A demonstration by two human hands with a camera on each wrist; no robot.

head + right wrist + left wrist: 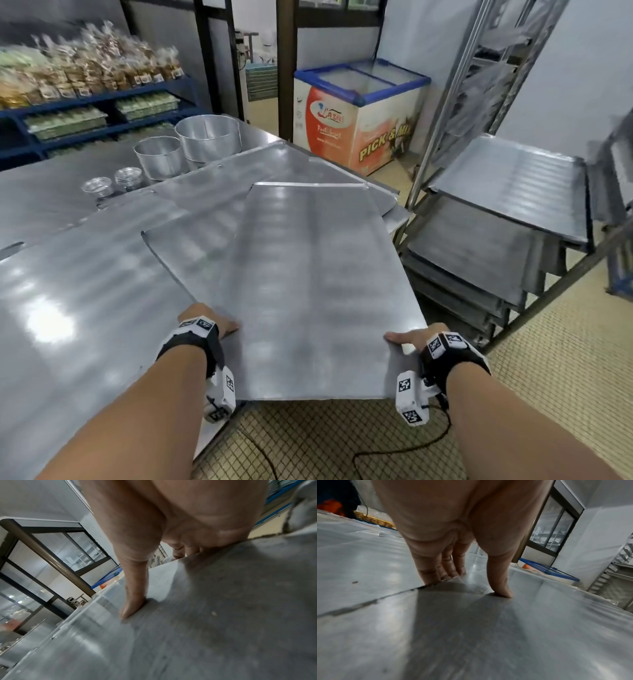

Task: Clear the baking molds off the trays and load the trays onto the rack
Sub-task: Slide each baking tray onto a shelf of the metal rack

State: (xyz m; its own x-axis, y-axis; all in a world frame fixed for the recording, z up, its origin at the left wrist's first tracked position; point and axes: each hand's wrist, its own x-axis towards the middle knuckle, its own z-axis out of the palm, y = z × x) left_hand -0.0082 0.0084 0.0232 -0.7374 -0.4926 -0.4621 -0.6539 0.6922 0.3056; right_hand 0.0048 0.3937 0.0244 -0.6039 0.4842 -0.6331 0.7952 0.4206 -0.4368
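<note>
Both hands, left hand [219, 323] and right hand [406, 339], pinch the bare baking tray [308, 274] at its near side edges, thumbs on top, above the steel table [68, 291] beside the rack [445, 113]; stiff, light, probably slippery sheet metal.

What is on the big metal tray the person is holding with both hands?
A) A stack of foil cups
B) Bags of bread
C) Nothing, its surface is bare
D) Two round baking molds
C: the tray, gripped by the left hand and right hand, is bare; the round molds stand on the table behind it.
</note>
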